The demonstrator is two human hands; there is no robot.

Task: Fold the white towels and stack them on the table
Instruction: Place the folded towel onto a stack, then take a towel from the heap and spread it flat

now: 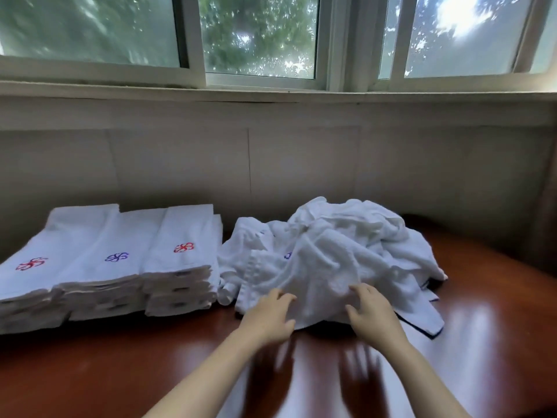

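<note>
Cut off at left edge: stack (pixel 36 285). Half-buried in pile (pixel 331 251): blue emblem (pixel 287 255). Motion-blurred: left hand (pixel 268 315), right hand (pixel 371 312).

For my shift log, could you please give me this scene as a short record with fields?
surface: reddish wooden table
folded: three folded towel stacks on the left, logos red, blue, red
unfolded: crumpled towel pile, centre-right
hands: left hand and right hand at the pile's near edge, fingers spread, nothing clearly held
behind: window
</note>
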